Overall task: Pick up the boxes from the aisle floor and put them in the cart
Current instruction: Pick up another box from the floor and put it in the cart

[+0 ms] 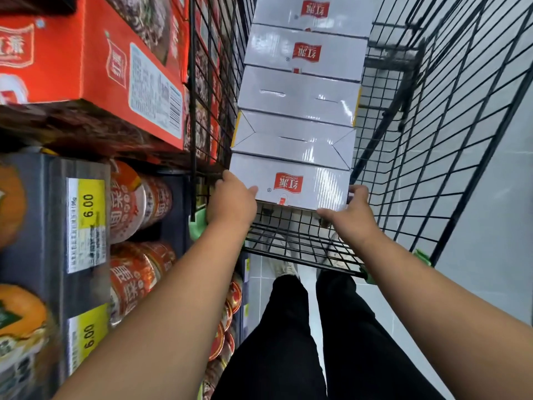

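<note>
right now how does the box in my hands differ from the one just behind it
The held box shows a red logo facing up; the next box shows plain folded flaps, no logo. The left hand and right hand grip the held box at its ends; no hand holds the next box. Both are white, alike in width, in one row in the cart.

Two bare forearms (pixel 178 298), plain black trousers (pixel 282 342), pale lace-up shoes (pixel 284 265)

The row of white boxes (pixel 300 111) fills your cart's (pixel 415 57) left side; its right half lies open, and shelves (pixel 86 131) crowd the left wall.
</note>
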A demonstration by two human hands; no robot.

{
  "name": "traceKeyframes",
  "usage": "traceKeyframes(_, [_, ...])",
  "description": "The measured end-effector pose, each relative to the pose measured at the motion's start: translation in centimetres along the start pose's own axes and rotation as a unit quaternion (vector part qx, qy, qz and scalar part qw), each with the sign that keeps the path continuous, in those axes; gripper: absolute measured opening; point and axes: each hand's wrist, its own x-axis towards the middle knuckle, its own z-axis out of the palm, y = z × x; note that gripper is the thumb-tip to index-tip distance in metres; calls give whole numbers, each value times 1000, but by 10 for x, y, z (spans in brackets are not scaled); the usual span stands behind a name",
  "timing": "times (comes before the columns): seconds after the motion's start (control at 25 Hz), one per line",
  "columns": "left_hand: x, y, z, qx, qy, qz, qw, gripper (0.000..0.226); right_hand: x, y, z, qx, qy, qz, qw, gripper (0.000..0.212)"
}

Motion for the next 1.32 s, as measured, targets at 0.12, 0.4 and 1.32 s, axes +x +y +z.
traceKeyframes(0.12, [-8, 1, -2, 53, 23, 29, 998, 59, -5, -7, -8, -31, -9, -7, 999, 71])
traceKeyframes(0.4, [-35, -7, -35, -67, 47, 112, 990, 52, -21, -51, -26, -111, 21, -70, 991, 72])
traceKeyframes(1.32, [-422, -103, -112, -526, 435, -61, 729, 33, -357, -118, -1, -173, -366, -508, 760, 51])
